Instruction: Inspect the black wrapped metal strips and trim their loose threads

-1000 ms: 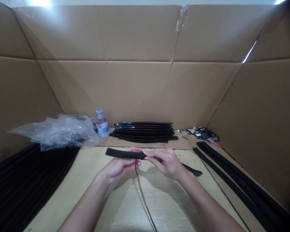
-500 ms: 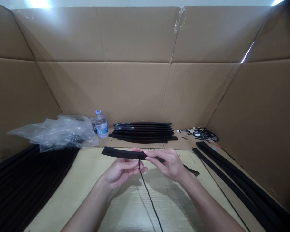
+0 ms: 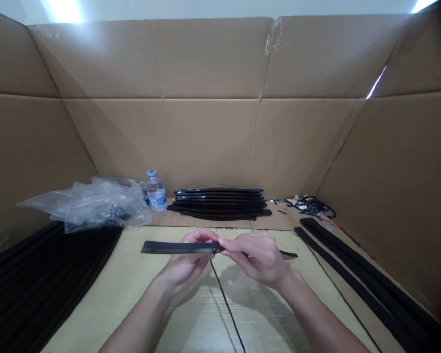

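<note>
Strip (image 3: pixel 176 248), black, one: centre of the frame, held above the table (image 3: pixel 194 318), lying nearly level, its long end pointing left and its other end showing past my right wrist.

Right hand (image 3: pixel 259 256), mine: centre, slightly right; thumb and forefinger pinched narrow on the strip.

Left hand (image 3: pixel 187 269), mine: centre, slightly left; fingers curled behind the strip and showing above its upper edge, thumb near its underside. Whether it grips strip or cord, I cannot tell.

Cord (image 3: pixel 225 295), dark, thin: running from beneath my left fingers to the bottom edge of the frame.

Stack of dark strips (image 3: pixel 220 205): middle of the frame, beyond my hands.

Bottle (image 3: pixel 156 193), clear, blue-capped, upright: left of that stack.

Plastic bags (image 3: pixel 99 203), crumpled: left of the frame, beside the bottle.

Long black strips (image 3: pixel 356 277): lower right.

Tangled cords (image 3: pixel 312 206): right of centre, beyond the long strips.
</note>
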### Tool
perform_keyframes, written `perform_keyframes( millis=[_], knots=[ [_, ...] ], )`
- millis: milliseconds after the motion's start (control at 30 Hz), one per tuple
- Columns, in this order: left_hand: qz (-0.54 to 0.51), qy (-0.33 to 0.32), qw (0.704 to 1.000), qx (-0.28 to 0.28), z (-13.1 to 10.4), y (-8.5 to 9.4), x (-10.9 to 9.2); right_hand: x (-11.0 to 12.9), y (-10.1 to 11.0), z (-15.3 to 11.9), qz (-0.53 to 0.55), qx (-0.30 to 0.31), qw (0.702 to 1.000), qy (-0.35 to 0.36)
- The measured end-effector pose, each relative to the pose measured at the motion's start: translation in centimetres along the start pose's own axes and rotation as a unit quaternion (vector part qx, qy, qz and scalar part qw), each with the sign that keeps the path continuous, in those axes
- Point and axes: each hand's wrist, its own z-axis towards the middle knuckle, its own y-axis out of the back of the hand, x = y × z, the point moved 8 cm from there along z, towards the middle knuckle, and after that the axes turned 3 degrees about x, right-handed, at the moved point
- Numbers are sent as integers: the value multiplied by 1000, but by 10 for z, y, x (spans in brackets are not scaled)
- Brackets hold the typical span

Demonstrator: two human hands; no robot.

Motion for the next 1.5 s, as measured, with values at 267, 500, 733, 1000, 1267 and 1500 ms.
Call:
perform_keyframes(
  millis=[267, 500, 733, 1000, 1267, 1500],
  knots=[
    [66, -39, 996, -47, 1, 0, -6, 5, 4, -3, -77, -39, 996, -9],
    [195, -91, 970, -111, -1, -2, -15, -11, 5, -6, -116, -62, 987, -94],
    [489, -170, 846, -125, -10, -22, -33, -31, 0, -10, -166, -29, 972, -166],
    [742, -209, 637, 11, -11, -33, -21, -43, -13, -10, -208, 115, 954, -183],
    [726, -209, 651, 75, -9, -30, -13, -45, -31, -18, -203, 225, 937, -173],
    [678, -182, 709, 70, -7, -19, -17, -40, -40, -20, -183, 268, 934, -147]
  ],
)
